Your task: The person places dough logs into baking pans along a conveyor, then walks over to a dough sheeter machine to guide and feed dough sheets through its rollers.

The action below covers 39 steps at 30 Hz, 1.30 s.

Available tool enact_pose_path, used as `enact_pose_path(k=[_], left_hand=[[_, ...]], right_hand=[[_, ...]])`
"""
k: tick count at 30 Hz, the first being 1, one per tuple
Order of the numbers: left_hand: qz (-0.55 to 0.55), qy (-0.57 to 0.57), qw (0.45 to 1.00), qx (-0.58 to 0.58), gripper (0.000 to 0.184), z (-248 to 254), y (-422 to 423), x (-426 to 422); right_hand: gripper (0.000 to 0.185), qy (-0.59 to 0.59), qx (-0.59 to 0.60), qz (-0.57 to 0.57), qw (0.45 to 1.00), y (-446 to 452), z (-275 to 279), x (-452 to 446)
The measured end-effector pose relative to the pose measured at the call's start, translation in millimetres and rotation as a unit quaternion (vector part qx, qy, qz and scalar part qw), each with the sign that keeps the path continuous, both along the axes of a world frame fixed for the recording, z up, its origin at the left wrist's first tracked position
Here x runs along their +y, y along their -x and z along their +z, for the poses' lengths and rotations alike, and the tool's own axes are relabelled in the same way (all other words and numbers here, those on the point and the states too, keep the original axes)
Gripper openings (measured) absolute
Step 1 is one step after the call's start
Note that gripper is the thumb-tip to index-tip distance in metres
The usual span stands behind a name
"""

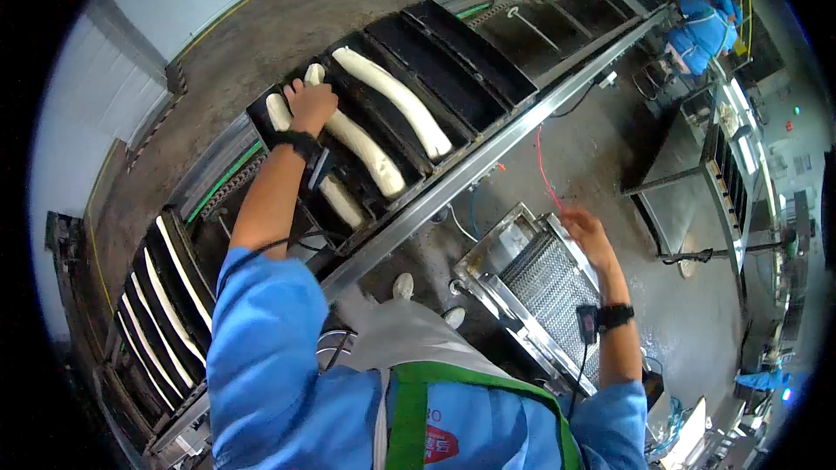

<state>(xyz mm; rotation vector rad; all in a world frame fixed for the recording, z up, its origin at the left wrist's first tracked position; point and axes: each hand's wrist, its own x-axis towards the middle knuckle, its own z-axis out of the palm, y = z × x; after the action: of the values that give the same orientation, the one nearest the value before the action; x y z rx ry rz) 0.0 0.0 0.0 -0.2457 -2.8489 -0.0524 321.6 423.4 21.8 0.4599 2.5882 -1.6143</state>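
Note:
My left hand (311, 107) is on the upper part of a long white piece (370, 157), its fingers curled over it; the piece lies in a black tray section. To its left, another white piece (342, 202) runs partly under my wrist. A third, curved white piece (396, 97) lies in the section to the right. My right hand (589, 233) hangs over the upper end of a metal mesh belt (553, 283), with its fingers apart and nothing seen in them.
The black trays (435, 61) sit on a conveyor with a steel rail (522, 126). More trays with several thin white strips (161, 287) stand at lower left. A person in blue (701, 35) is at the far right, near a metal table (679, 183). A red cord hangs near my right hand.

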Motion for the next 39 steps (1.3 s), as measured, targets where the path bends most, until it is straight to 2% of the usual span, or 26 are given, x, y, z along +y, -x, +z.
enact_pose_path(k=[2,3,4,5,6,9,10,11,13,15,17,19,20,21,23,25,27,28,29,31,33,35,36,37,39], left_hand=[[0.028,0.040,0.998,-0.040,0.022,-23.4,22.4,-3.0],[0.029,-0.051,0.997,-0.057,0.020,-11.1,63.2,55.8],[0.036,0.029,0.994,-0.099,0.021,-28.4,50.6,15.8],[0.039,0.062,0.992,-0.105,0.022,-30.4,62.4,9.6],[0.050,0.088,0.986,-0.136,0.023,-12.0,47.4,-8.4],[0.075,-0.053,0.977,-0.192,0.030,-24.2,52.1,-11.5],[0.079,-0.048,0.977,-0.190,0.030,-42.5,70.8,-22.0],[0.088,-0.046,0.976,-0.193,0.032,-36.5,66.0,-18.0],[0.109,-0.003,0.973,-0.201,0.036,-6.4,32.6,2.1],[0.101,0.000,0.965,-0.242,0.041,15.5,-2.3,26.6],[0.066,-0.018,0.949,-0.308,0.049,21.0,-45.3,46.2],[0.029,-0.113,0.974,-0.194,0.051,-18.7,-104.5,52.9],[0.034,-0.131,0.976,-0.171,0.051,-30.8,-129.9,59.8],[0.037,-0.147,0.978,-0.145,0.051,-37.5,-148.0,66.7],[0.069,-0.173,0.979,-0.085,0.051,-47.1,-167.5,76.6],[0.078,-0.155,0.984,-0.045,0.048,-44.5,-169.3,89.8],[0.091,-0.151,0.984,0.007,0.045,-48.3,-169.6,97.2],[0.097,-0.139,0.986,0.013,0.042,-47.8,-168.8,102.1],[0.093,-0.140,0.986,0.013,0.042,-48.5,-166.0,103.5],[0.082,-0.122,0.988,0.034,0.042,-48.4,-165.3,104.1],[0.084,-0.134,0.987,0.027,0.042,-40.5,-165.4,109.0],[0.087,-0.149,0.985,0.022,0.041,-41.4,-163.4,111.3],[0.077,-0.149,0.985,0.050,0.041,-51.1,-160.5,112.3],[0.066,-0.148,0.984,0.077,0.041,-50.4,-160.9,114.3],[0.062,-0.147,0.985,0.065,0.042,-43.7,-160.2,122.2]], right_hand=[[0.025,0.013,-0.014,-0.040,0.999,-36.4,12.6,14.5],[0.025,-0.048,0.014,-0.060,0.997,-17.9,55.5,67.7],[0.026,0.002,-0.025,-0.073,0.997,-44.8,26.8,46.8],[0.026,0.008,-0.021,-0.075,0.997,-50.5,24.8,49.2],[0.025,0.048,-0.029,-0.092,0.994,-62.1,8.6,39.8],[0.023,0.057,-0.034,-0.137,0.988,-92.3,2.0,65.2],[0.025,0.012,-0.066,-0.167,0.984,-102.0,-13.0,81.5],[0.027,-0.038,-0.098,-0.196,0.975,-114.4,-26.4,102.6],[0.035,-0.235,-0.155,-0.123,0.952,-158.9,-84.4,159.8],[0.037,-0.259,-0.098,-0.091,0.957,-199.6,-102.0,170.7],[0.050,-0.351,-0.261,-0.091,0.895,-230.4,-108.4,169.7],[0.062,-0.354,-0.296,-0.152,0.874,-252.1,-98.0,146.3],[0.068,-0.357,-0.380,-0.180,0.834,-242.1,-68.8,119.8],[0.068,-0.353,-0.384,-0.182,0.834,-251.0,-71.3,122.0],[0.063,-0.369,-0.392,-0.149,0.829,-278.5,-81.4,123.9],[0.060,-0.382,-0.409,-0.171,0.811,-291.4,-87.5,128.5],[0.055,-0.482,-0.436,-0.145,0.746,-303.7,-88.0,134.5],[0.049,-0.461,-0.464,-0.144,0.743,-293.2,-70.1,132.6],[0.049,-0.459,-0.465,-0.148,0.742,-299.0,-75.0,135.3],[0.060,-0.513,-0.422,-0.196,0.721,-321.9,-96.3,147.4],[0.056,-0.523,-0.410,-0.207,0.718,-332.4,-97.5,144.7],[0.052,-0.539,-0.343,-0.199,0.743,-329.4,-84.0,135.1],[0.047,-0.537,-0.320,-0.147,0.767,-332.0,-81.8,136.4],[0.045,-0.580,-0.283,-0.111,0.756,-327.8,-76.9,126.8],[0.043,-0.571,-0.185,-0.045,0.799,-327.0,-70.0,131.2]])
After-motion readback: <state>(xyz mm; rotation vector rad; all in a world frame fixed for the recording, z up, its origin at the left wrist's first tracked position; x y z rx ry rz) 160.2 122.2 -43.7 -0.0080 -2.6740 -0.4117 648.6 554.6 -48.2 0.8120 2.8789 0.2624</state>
